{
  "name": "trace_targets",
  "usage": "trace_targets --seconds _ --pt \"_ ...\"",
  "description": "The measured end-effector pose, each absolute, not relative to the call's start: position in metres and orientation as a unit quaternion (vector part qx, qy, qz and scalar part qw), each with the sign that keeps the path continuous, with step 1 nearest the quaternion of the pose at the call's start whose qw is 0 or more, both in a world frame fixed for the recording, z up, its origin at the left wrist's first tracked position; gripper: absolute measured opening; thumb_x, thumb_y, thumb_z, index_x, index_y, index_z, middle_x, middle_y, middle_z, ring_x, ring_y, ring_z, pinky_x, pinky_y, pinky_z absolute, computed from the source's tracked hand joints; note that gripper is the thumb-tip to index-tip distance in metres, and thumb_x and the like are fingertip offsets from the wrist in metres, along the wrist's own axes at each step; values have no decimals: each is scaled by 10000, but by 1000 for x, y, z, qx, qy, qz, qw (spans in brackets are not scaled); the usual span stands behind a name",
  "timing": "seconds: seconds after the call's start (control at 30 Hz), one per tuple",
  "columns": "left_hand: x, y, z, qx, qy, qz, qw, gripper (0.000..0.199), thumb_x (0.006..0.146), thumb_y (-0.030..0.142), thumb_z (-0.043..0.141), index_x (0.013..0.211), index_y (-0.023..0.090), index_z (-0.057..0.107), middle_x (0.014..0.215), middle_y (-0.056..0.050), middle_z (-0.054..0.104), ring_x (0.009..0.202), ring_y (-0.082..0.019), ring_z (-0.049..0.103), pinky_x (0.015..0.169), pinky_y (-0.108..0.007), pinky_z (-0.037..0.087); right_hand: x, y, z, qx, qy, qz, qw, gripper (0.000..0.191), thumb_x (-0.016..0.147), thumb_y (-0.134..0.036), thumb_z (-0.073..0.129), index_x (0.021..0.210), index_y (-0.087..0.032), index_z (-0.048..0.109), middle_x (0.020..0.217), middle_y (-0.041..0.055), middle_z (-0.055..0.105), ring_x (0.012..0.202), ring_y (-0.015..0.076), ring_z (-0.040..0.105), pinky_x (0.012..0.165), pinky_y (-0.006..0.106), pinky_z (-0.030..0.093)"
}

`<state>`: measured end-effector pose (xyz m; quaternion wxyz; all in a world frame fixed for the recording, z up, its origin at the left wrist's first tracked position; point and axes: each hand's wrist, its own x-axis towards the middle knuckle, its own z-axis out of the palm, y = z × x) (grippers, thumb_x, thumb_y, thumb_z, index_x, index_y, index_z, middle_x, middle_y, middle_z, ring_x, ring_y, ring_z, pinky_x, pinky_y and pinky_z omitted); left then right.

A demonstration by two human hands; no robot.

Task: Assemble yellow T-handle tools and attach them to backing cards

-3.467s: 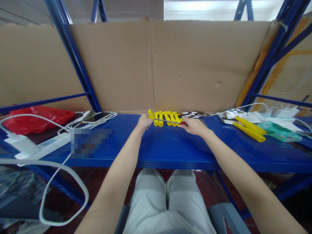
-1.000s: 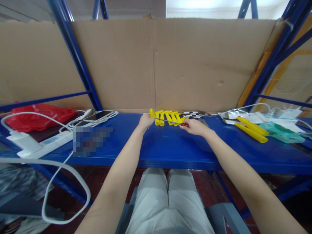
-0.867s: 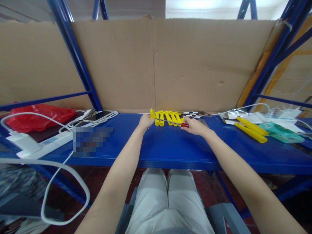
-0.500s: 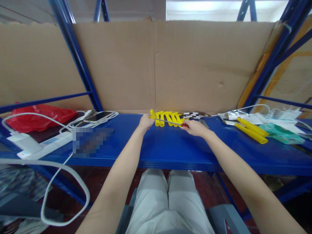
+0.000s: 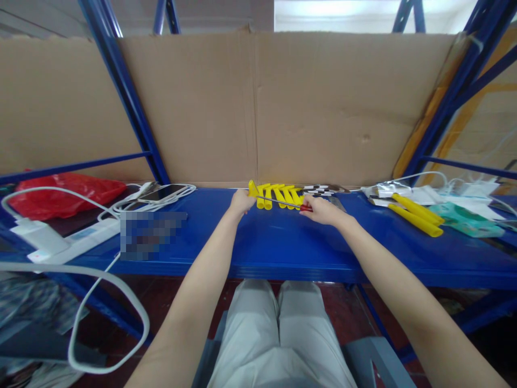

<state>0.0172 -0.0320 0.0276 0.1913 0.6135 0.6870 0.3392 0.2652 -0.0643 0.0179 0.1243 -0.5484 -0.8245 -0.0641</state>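
At the far side of the blue tabletop, my left hand [image 5: 242,202] is closed around a yellow tube-like piece [image 5: 252,188], held tilted with its upper end showing. My right hand [image 5: 321,209] grips a screwdriver [image 5: 306,208] by its red handle. The thin metal shaft points left across to the yellow piece; whether the tip touches it or goes inside, I cannot tell. Behind the shaft, several yellow tubes [image 5: 278,195] lie in a slanted row. Black-and-white striped pieces [image 5: 319,191] lie just beyond my right hand.
Two longer yellow tubes [image 5: 416,218] rest at right, beside a green plastic packet [image 5: 468,220]. To the left are a white power strip [image 5: 76,241], a phone with coiled white cable [image 5: 161,193] and a red plastic bag [image 5: 72,194]. A cardboard wall [image 5: 254,108] stands at the back.
Both hands keep almost the same place and grip. The whole view has shifted very slightly; nothing else visibly differs.
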Motion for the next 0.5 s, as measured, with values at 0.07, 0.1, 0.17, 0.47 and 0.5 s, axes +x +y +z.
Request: trace_targets --seconds 0.07,0.1,0.17,0.47,0.5 --pt "17 -31 27 611 690 337 192 182 807 191 577 640 130 618 424 0 491 386 -140 503 427 -226 359 265 -65 19 -548 -824 -78 118 192 877 -309 570 1014 -176 564 903 94 699 780 202 628 613 256 350" --pt "17 -31 27 611 691 336 192 182 805 186 577 636 131 616 421 2 487 383 -138 498 427 -225 360 265 -66 19 -548 -825 -83 113 191 880 -314 564 1013 -178 569 917 94 700 793 205 630 614 258 348" --pt "17 -31 28 610 691 337 193 181 803 183 578 633 132 615 419 4 484 383 -136 494 431 -226 365 265 -66 20 -547 -826 -86 102 187 888 -321 551 1010 -182 579 948 94 703 820 209 634 619 259 347" --pt "18 -35 29 613 684 346 192 192 804 190 588 619 142 599 389 25 438 371 -128 473 433 -220 360 264 -65 18 -543 -832 -77 83 220 914 -350 503 1001 -180 611 983 100 712 841 209 642 631 255 368" --pt "18 -35 29 613 685 344 192 190 798 183 591 613 143 594 386 26 436 370 -128 471 434 -220 360 264 -65 18 -544 -832 -75 83 221 915 -350 502 1002 -179 612 982 100 712 834 207 642 630 255 369"
